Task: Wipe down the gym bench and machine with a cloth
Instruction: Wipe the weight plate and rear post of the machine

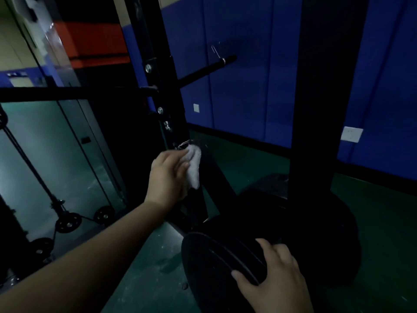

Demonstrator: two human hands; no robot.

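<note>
Dim gym room: green floor point(259, 159), blue padded wall point(248, 75). Left hand point(168, 175) kept a closed grip on the white cloth point(194, 166), pressed against the black machine upright point(171, 114). Right hand point(277, 281) rested on a weight plate point(209, 263), fingers curled over its rim.

Machine upright point(171, 123) at centre; left hand point(168, 175) presses cloth point(194, 164) against its right side. Weight plates point(216, 265) lower right, right hand point(274, 279) on their rim. Second post point(316, 109) right; padded wall point(243, 75) behind.
</note>
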